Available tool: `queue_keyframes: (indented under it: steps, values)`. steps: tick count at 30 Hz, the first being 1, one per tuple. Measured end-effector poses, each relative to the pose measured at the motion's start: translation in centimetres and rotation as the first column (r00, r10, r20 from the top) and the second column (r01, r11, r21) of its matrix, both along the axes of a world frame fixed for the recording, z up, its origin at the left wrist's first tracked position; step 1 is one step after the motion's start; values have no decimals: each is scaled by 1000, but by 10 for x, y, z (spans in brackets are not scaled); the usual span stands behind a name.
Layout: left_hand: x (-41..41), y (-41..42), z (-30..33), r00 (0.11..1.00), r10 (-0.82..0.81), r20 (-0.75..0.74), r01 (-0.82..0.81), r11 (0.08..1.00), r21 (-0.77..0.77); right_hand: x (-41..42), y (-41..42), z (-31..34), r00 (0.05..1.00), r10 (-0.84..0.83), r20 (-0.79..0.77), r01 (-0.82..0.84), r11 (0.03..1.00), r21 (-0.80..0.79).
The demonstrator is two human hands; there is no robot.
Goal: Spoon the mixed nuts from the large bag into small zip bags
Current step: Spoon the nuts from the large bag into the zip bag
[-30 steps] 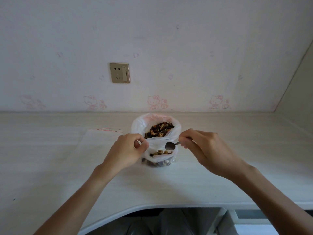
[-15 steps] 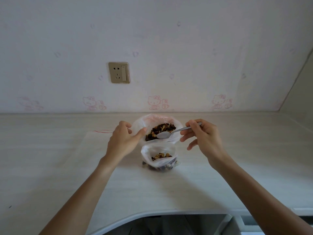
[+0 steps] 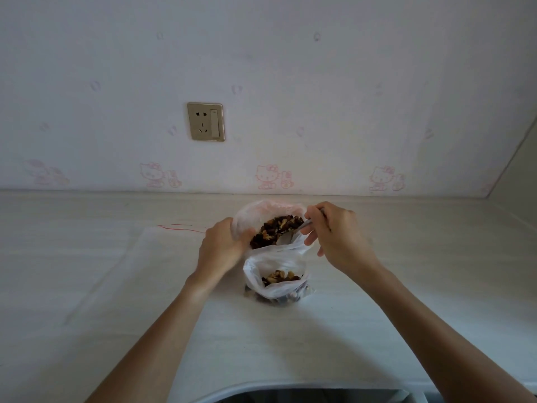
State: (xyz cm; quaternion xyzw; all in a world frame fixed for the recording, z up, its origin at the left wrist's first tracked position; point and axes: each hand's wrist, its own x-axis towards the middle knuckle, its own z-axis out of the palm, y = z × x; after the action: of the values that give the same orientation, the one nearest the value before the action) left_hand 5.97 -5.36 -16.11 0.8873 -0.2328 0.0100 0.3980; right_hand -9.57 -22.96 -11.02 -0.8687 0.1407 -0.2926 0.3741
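A: Where were the nuts (image 3: 276, 229)?
B: In the big bag (image 3: 261, 212) on the tabletop (image 3: 87, 286); the left hand (image 3: 222, 247) gripped its rim.
A: And the right hand (image 3: 334, 234)?
B: Pinching a spoon (image 3: 287, 237), bowl in the nuts. The small bag (image 3: 276, 282) stood just in front, part filled.

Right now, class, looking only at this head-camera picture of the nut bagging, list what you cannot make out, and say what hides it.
- Spoon handle: mostly covered by the right hand gripping it.
- Spoon bowl's load: too small and glary to tell.
- Large bag left rim: hidden by the left hand holding it.
- Small zip bag lower contents: blurred through the plastic.
- Flat spare bags on the table: too faint to count.
- Below the table: cut off by the bottom edge.
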Motion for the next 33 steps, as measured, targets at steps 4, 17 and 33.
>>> queue_keyframes:
  steps: [4, 17, 33]
  values:
    - [-5, -1, 4, 995, -53, -82, 39, 985, -166, 12, 7, -9, 999, 32, -1, -32, 992, 118]
    - [-20, -5, 14, 960, -197, -201, 119, 931, -344, 12, 1, -25, 1000, 11, -15, 2, 750, 661]
    - [-22, -3, 13, 964, -151, -219, 66, 934, -352, 7, 2, -32, 999, -45, 3, 23, 569, 822]
